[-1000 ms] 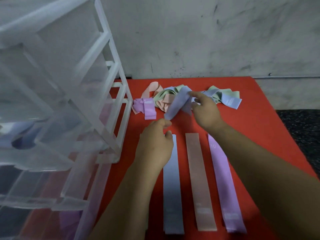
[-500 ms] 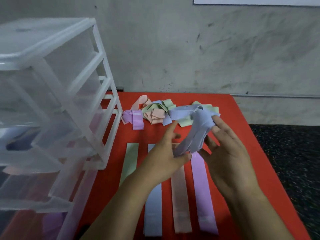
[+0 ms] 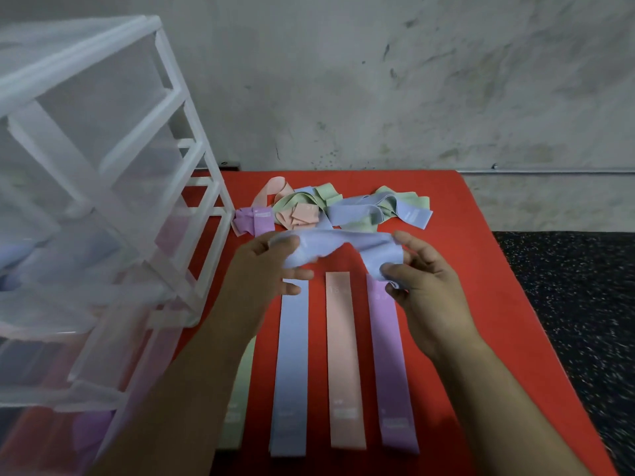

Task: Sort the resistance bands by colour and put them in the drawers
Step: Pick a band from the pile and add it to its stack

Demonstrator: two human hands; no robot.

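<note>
A crumpled pale blue band is stretched between my left hand and my right hand, each gripping one end above the red table. Below them lie flat bands side by side: green, mostly hidden by my left arm, blue, pink and purple. A tangled pile of mixed bands sits at the table's far side. The clear plastic drawer unit stands at the left, with its drawers pulled out.
A grey wall rises behind the table. Dark speckled floor lies beyond the table's right edge. Faint blue, pink and purple shapes show through the lower drawers.
My right hand lifted the blue band off the pile and brought it nearer. My left hand took its other end, and the band now spans both hands.
</note>
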